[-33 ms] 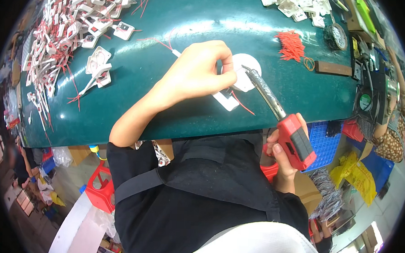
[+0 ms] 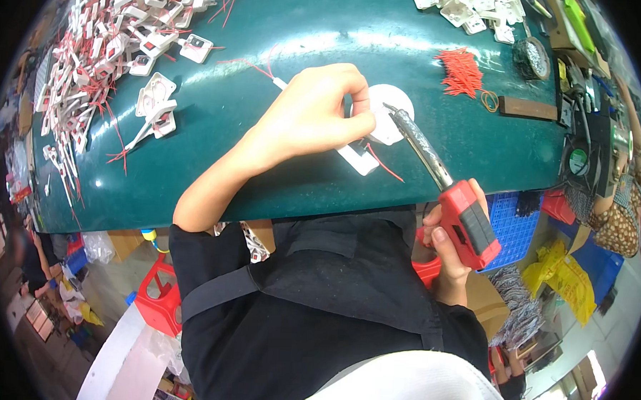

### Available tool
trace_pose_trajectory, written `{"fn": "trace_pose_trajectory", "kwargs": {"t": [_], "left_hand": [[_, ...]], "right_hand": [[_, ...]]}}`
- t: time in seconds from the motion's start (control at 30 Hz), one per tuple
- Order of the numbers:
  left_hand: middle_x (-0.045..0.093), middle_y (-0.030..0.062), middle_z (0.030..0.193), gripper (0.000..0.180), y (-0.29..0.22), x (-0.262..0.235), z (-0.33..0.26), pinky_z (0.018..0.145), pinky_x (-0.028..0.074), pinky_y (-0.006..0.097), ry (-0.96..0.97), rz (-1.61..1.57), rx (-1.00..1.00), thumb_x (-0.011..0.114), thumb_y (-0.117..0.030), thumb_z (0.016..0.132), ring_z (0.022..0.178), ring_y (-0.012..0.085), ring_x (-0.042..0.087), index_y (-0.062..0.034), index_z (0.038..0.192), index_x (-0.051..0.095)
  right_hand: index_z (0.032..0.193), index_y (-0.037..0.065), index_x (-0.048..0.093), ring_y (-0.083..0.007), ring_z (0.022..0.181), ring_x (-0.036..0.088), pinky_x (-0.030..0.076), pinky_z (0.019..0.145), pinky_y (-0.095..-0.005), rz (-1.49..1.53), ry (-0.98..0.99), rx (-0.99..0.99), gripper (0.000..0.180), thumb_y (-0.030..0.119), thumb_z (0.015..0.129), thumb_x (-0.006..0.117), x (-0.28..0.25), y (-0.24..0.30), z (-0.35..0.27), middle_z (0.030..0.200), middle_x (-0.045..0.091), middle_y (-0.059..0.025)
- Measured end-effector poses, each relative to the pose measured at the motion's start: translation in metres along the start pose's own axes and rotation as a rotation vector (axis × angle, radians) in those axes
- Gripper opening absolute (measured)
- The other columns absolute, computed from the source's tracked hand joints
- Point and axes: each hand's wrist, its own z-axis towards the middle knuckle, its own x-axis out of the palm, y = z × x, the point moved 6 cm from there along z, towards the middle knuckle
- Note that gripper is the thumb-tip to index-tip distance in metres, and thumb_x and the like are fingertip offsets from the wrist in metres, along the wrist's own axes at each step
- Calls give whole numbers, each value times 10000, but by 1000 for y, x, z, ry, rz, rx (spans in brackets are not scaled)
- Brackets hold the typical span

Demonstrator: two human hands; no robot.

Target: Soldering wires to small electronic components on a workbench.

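My left hand is closed in a pinch above the green table, and what its fingertips hold is hidden. Under and beside it lies a white plastic part with a thin red wire trailing to the right. Just beyond the fingertips is a white round piece. My right hand grips the red and black handle of a soldering iron. The iron points up and left, its tip over the round piece, close to my left fingertips. Another white end with red wires sticks out behind my left hand.
A large heap of white plastic parts with red wires covers the table's left. Several white housings lie at the far right, near red tubing pieces, a roll of tape and a brown bar. A red stool stands below left.
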Motion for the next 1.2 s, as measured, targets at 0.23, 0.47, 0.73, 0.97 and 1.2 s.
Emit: {"fn": "trace_pose_trajectory", "kwargs": {"t": [0.23,0.47,0.73,0.97,1.2], "left_hand": [[568,9,745,41,1,0,1,479,375,195,14,17,-16,596,-48,712,549,46,512,-19,701,568],[566,10,756,55,2,0,1,492,381,200,16,14,-19,600,-61,710,563,56,502,-21,692,567],[562,1,752,47,2,0,2,488,377,196,11,5,-17,600,-50,708,546,46,482,-26,692,563],[561,-5,753,46,2,0,1,489,379,198,18,-1,-10,608,-49,709,544,45,484,-34,700,565],[563,5,744,60,2,1,2,493,383,205,29,11,9,620,-70,709,540,54,467,-38,702,569]], "right_hand": [[1303,-110,374,-177,687,639,508,670,-283,-165,11,-30,643,-38,715,623,3,11,2,782,649,-142],[1312,-107,359,-180,708,632,511,652,-274,-124,-5,37,655,-32,719,627,3,12,2,805,643,-150],[1369,-79,216,-204,740,604,543,620,-295,159,-71,-37,782,49,731,650,3,14,9,852,591,-159],[1341,-104,235,-190,653,587,541,613,-321,343,-67,-142,775,116,728,655,18,21,35,806,588,-142],[1353,-74,292,-146,624,572,484,557,-246,81,-42,11,747,35,711,656,8,14,6,780,613,-138]]}}
